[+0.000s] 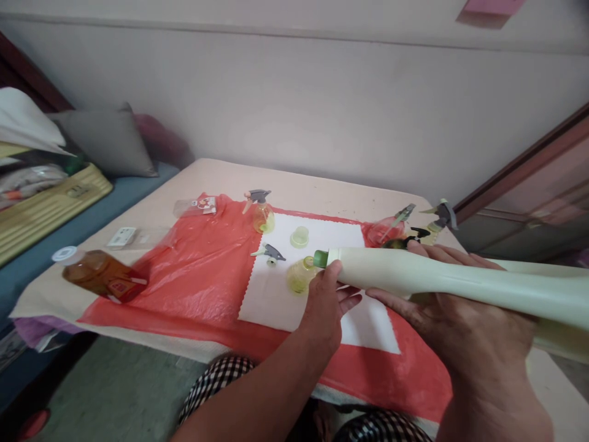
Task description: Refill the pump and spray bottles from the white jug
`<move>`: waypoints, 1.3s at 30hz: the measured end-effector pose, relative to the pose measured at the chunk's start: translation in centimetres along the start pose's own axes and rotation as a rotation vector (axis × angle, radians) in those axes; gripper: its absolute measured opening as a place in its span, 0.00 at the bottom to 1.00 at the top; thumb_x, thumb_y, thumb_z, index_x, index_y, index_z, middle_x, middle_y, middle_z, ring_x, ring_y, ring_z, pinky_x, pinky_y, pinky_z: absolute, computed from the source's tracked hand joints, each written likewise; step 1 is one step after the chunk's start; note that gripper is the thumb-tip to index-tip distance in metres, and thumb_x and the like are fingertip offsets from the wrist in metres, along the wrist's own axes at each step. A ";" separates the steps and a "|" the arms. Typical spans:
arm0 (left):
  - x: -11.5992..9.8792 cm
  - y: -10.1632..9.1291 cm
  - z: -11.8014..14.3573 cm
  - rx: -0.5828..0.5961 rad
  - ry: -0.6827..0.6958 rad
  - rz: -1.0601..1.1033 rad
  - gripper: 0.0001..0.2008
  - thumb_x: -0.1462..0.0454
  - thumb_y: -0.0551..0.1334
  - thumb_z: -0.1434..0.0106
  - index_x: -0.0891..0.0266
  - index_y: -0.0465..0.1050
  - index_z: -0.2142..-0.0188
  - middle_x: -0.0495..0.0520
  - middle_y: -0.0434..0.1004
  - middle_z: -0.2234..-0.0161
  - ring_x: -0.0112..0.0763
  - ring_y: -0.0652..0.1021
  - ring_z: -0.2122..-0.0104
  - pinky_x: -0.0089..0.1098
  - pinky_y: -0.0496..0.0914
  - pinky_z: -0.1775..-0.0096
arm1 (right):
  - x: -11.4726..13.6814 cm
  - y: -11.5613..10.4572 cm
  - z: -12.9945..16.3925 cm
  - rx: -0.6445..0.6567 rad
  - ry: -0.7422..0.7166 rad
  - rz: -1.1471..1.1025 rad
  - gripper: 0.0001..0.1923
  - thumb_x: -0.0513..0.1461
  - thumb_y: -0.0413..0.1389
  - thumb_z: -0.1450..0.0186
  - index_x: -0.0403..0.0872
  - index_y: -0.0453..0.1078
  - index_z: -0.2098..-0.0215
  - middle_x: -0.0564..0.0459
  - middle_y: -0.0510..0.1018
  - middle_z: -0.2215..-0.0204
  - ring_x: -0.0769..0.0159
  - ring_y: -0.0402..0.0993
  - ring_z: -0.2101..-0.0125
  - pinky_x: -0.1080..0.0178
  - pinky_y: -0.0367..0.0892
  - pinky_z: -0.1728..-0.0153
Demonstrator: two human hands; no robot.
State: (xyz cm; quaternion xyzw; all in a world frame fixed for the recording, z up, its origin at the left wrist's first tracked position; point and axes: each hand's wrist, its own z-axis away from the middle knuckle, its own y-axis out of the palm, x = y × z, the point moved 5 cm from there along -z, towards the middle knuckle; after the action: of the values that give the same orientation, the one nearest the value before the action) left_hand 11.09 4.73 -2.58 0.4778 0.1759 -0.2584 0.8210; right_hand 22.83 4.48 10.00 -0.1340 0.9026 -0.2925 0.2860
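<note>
Gripping the big pale green bottle [427, 279] sideways over the bench [322, 190], we are wrapping our right hand [460, 325] around its narrow neck from underneath, fingers [442, 255] curled over the top and closed on it. Our left hand [327, 304] is sitting at the bottle's mouth end, fingers pinching just behind the dark green cap [321, 258], palm half open below. The cap is pointing at a small yellow-green spray bottle body [300, 276] lying on the white cloth [317, 288], just beside it. A grey trigger sprayer [271, 252] and a loose clear cup [299, 236] are lying on the same cloth. Another small spray bottle [262, 212] is standing on the red plastic sheet [202, 264]. An amber bottle [103, 274] is lying on its side at the left edge.
</note>
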 end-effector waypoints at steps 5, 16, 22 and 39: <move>-0.1 0.1 0.1 0.008 0.002 0.005 0.21 0.53 0.62 0.36 0.66 0.72 0.50 0.63 0.78 0.55 0.35 0.80 0.62 0.36 0.74 0.58 | 0.0 0.0 0.0 0.002 -0.002 0.008 0.37 0.59 0.60 0.39 0.37 0.71 0.46 0.44 0.82 0.59 0.49 0.80 0.56 0.53 0.70 0.54; 0.1 0.0 0.0 0.013 -0.002 0.009 0.21 0.53 0.62 0.36 0.66 0.73 0.50 0.63 0.78 0.55 0.36 0.80 0.62 0.37 0.74 0.57 | -0.1 0.1 0.1 0.010 0.003 0.002 0.37 0.59 0.59 0.38 0.38 0.69 0.44 0.43 0.82 0.58 0.49 0.79 0.55 0.53 0.70 0.53; 0.0 0.1 0.1 0.013 0.000 -0.005 0.22 0.53 0.62 0.36 0.66 0.72 0.49 0.64 0.78 0.54 0.35 0.80 0.62 0.35 0.74 0.58 | -0.1 0.2 0.3 0.003 0.012 -0.018 0.35 0.56 0.59 0.37 0.39 0.68 0.43 0.42 0.82 0.56 0.48 0.78 0.53 0.52 0.70 0.51; -0.1 0.2 0.1 0.012 -0.008 -0.001 0.21 0.53 0.62 0.36 0.66 0.72 0.50 0.62 0.78 0.57 0.34 0.79 0.63 0.36 0.73 0.58 | 0.0 -0.3 0.0 -0.025 0.015 0.000 0.36 0.56 0.59 0.37 0.38 0.67 0.42 0.41 0.82 0.58 0.49 0.79 0.56 0.53 0.69 0.52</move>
State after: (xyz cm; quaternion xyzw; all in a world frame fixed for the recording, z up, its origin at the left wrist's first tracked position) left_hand 11.16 4.72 -2.36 0.4818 0.1712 -0.2617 0.8186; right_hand 22.89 4.25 10.14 -0.1352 0.9083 -0.2820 0.2777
